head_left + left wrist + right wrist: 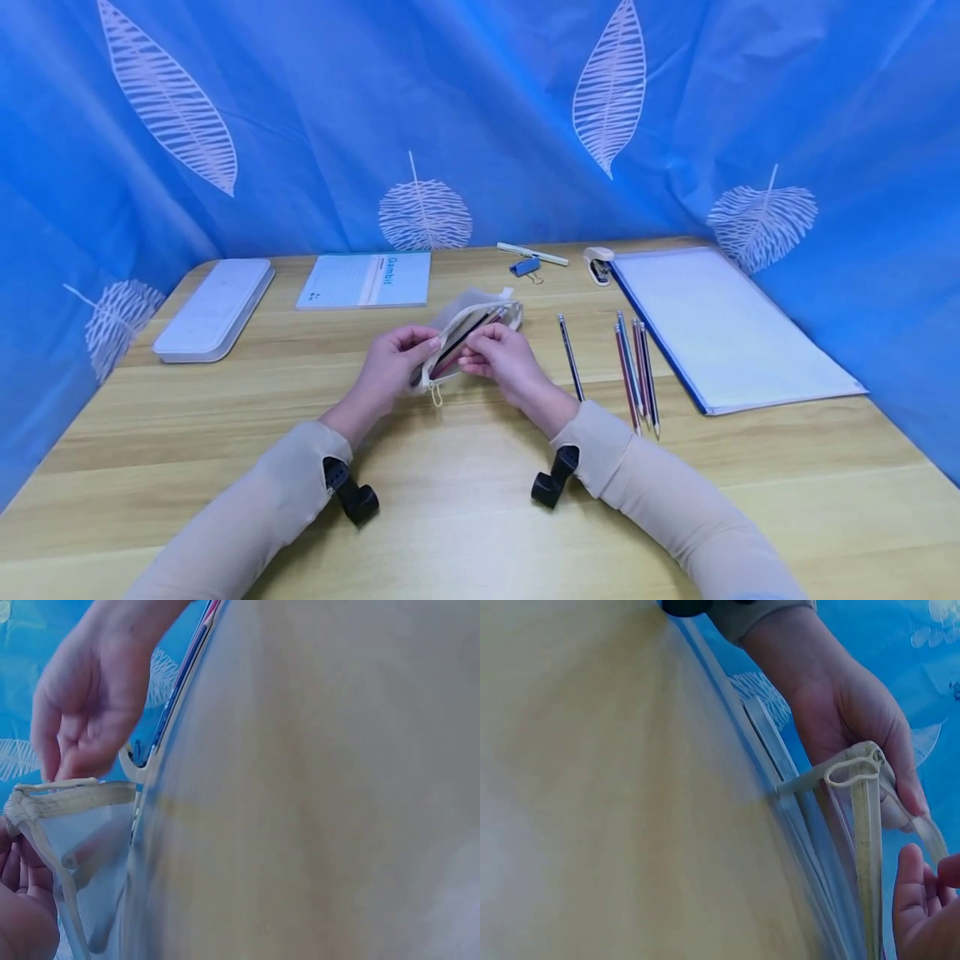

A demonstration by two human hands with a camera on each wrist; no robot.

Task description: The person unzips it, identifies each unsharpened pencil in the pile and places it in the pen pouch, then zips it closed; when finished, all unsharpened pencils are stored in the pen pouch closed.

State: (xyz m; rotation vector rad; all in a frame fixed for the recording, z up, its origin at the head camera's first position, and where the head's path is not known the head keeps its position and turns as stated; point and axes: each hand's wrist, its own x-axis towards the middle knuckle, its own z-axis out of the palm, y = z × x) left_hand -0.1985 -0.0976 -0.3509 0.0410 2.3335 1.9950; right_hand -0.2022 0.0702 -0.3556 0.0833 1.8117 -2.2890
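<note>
A pale mesh pencil pouch [455, 312] is held tilted above the table, its zipped mouth spread apart. Several pencils [467, 330] lie inside it. My left hand [390, 360] pinches the left rim of the pouch between thumb and fingers. Across the mouth, my right hand [508, 360] has thumb and forefinger together at the other rim, and appears to pinch it. A cord loop [847, 774] hangs from the zip end in the right wrist view. Through the mesh [97, 832] in the left wrist view, dark pencil shapes show faintly.
Loose pencils [636, 367] lie to the right, with a single pencil [570, 357] nearer. Beyond are a white-sheeted clipboard [727, 325], a stapler [598, 265], a binder clip [524, 267], a pen [532, 253], a notebook [345, 282] and a white case [216, 310].
</note>
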